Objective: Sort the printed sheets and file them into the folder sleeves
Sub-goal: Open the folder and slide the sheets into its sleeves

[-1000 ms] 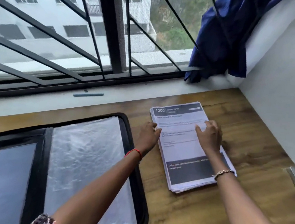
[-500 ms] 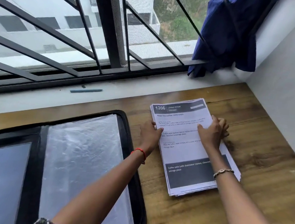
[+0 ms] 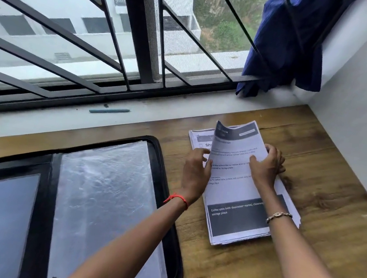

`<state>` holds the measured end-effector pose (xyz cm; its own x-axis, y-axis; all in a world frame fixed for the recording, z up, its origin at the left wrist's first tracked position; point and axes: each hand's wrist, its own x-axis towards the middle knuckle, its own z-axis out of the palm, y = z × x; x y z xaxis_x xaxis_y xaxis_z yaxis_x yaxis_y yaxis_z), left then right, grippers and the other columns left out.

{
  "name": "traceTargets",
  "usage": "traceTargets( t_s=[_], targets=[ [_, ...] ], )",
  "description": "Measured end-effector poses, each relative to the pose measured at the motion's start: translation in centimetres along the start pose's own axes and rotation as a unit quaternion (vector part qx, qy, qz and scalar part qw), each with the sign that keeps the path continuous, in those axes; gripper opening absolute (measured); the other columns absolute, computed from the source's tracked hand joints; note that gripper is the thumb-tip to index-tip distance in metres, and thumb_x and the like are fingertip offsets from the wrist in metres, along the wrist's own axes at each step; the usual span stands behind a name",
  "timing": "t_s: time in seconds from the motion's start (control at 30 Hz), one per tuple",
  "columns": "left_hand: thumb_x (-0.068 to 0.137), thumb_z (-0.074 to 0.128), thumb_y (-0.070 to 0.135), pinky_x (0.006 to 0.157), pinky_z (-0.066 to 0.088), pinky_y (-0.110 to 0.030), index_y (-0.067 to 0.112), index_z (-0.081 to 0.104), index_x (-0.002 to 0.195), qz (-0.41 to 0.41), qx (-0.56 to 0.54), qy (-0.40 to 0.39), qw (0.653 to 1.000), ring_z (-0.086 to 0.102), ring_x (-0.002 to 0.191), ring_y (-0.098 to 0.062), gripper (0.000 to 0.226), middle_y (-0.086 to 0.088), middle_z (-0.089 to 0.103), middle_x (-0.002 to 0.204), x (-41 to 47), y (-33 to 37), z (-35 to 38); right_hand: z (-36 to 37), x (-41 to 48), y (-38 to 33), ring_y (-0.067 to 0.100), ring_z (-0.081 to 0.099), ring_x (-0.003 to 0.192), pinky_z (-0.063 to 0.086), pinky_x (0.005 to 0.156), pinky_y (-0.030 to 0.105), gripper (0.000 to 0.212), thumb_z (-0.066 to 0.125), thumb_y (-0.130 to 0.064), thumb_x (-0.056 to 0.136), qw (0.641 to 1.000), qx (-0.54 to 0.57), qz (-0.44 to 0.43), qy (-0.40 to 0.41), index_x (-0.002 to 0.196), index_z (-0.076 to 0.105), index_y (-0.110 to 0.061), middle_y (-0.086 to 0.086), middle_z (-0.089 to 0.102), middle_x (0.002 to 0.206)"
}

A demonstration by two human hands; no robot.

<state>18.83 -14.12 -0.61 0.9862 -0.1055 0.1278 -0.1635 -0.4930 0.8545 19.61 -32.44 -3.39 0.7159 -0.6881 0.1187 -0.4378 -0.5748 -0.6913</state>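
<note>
Wood desk [image 3: 325, 168] | folder [image 3: 165, 182] open | L grip [image 3: 196, 171], R grip [image 3: 266, 168] pinch top sheet [image 3: 234, 165] off stack [image 3: 200, 139]

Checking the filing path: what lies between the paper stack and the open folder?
In the head view, a bare strip of wooden table, crossed by the left hand and forearm, separates the paper stack from the folder.
</note>
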Motion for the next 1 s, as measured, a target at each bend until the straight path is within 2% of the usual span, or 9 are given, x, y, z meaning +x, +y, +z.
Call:
traceTargets(
  t_s=[0.07, 0.17, 0.4, 0.5, 0.63, 0.77, 0.83, 0.93, 1.0],
  targets=[
    [0.093, 0.051, 0.004, 0.072, 0.052, -0.034, 0.004, 0.053, 0.111, -0.041, -0.052, -0.022, 0.998, 0.061, 0.086, -0.018, 0.019, -0.013, 0.064, 0.108, 0.2, 0.1, 0.3, 0.0, 0.0, 0.0, 0.032, 0.039, 0.120, 0.025, 0.099, 0.041, 0.042, 0.062, -0.006, 0.075, 1.000, -0.002, -0.003, 0.001, 0.116, 0.054, -0.002, 0.016, 0.050, 0.125],
    [0.095, 0.043, 0.003, 0.072, 0.052, -0.028, 0.008, 0.046, 0.116, -0.093, -0.124, -0.045, 0.987, 0.063, 0.094, -0.021, 0.022, -0.013, 0.066, 0.108, 0.5, 0.1, 0.3, 0.0, 0.0, 0.0, 0.032, 0.040, 0.119, 0.024, 0.099, 0.041, 0.040, 0.063, -0.008, 0.076, 1.000, 0.002, -0.006, 0.002, 0.116, 0.055, -0.003, 0.015, 0.051, 0.124],
    [0.089, 0.053, -0.003, 0.083, 0.055, -0.038, 0.010, 0.060, 0.111, -0.173, -0.271, 0.020, 0.947, 0.065, 0.096, -0.024, 0.026, -0.015, 0.067, 0.108, 1.8, -1.1, -1.3, 0.0, 0.4, -0.7, 0.031, 0.041, 0.123, 0.021, 0.102, 0.038, 0.040, 0.064, -0.021, 0.085, 0.999, 0.027, -0.006, -0.026, 0.121, 0.058, -0.004, 0.015, 0.054, 0.125],
    [0.087, 0.057, -0.007, 0.078, 0.055, -0.033, 0.014, 0.061, 0.096, -0.197, -0.321, 0.038, 0.925, 0.065, 0.087, -0.023, 0.023, -0.014, 0.068, 0.099, 1.9, -1.5, -2.2, 0.0, 0.4, -1.3, 0.031, 0.040, 0.122, 0.020, 0.101, 0.038, 0.044, 0.064, -0.028, 0.086, 0.999, 0.031, -0.006, -0.029, 0.122, 0.057, -0.004, 0.016, 0.054, 0.125],
    [0.082, 0.063, -0.008, 0.069, 0.057, -0.025, -0.001, 0.058, 0.104, -0.223, -0.389, 0.049, 0.892, 0.066, 0.074, -0.015, 0.024, -0.007, 0.068, 0.086, 1.5, -2.1, -3.5, -0.4, 0.4, -2.2, 0.031, 0.036, 0.121, 0.018, 0.098, 0.035, 0.050, 0.064, -0.033, 0.086, 0.999, 0.033, 0.000, -0.032, 0.125, 0.056, -0.003, 0.017, 0.055, 0.123],
    [0.080, 0.068, 0.000, 0.071, 0.057, -0.034, 0.007, 0.059, 0.093, -0.256, -0.418, 0.041, 0.871, 0.065, 0.075, -0.019, 0.017, -0.011, 0.068, 0.089, 1.2, -2.3, -3.7, -0.7, 0.7, -2.3, 0.032, 0.046, 0.111, 0.021, 0.095, 0.036, 0.028, 0.065, -0.020, 0.084, 0.998, 0.058, 0.005, -0.006, 0.107, 0.064, -0.005, 0.017, 0.063, 0.104],
    [0.086, 0.063, 0.007, 0.059, 0.058, -0.030, 0.008, 0.058, 0.094, -0.294, -0.433, 0.019, 0.852, 0.066, 0.068, -0.016, 0.010, -0.009, 0.068, 0.087, 1.0, -2.1, -3.4, -0.9, 0.8, -2.2, 0.033, 0.051, 0.105, 0.022, 0.091, 0.035, 0.019, 0.063, -0.016, 0.084, 0.998, 0.058, 0.015, 0.015, 0.101, 0.065, -0.006, 0.016, 0.066, 0.099],
    [0.095, 0.053, 0.014, 0.048, 0.055, -0.027, 0.008, 0.057, 0.098, -0.340, -0.430, -0.001, 0.836, 0.067, 0.060, -0.012, 0.008, -0.006, 0.067, 0.083, 0.7, -2.1, -2.7, -1.6, 0.8, -2.2, 0.035, 0.059, 0.092, 0.039, 0.089, 0.037, 0.013, 0.060, -0.012, 0.085, 0.995, 0.077, 0.015, 0.055, 0.093, 0.065, -0.004, 0.019, 0.067, 0.093],
    [0.097, 0.048, 0.015, 0.048, 0.055, -0.026, 0.005, 0.054, 0.106, -0.353, -0.402, -0.007, 0.845, 0.067, 0.067, -0.014, 0.014, -0.007, 0.067, 0.089, 0.5, -2.4, -2.2, -2.3, 0.7, -2.2, 0.034, 0.060, 0.087, 0.044, 0.073, 0.030, 0.012, 0.057, -0.008, 0.087, 0.993, 0.093, 0.009, 0.071, 0.093, 0.064, 0.000, 0.020, 0.067, 0.093]
  ],
)
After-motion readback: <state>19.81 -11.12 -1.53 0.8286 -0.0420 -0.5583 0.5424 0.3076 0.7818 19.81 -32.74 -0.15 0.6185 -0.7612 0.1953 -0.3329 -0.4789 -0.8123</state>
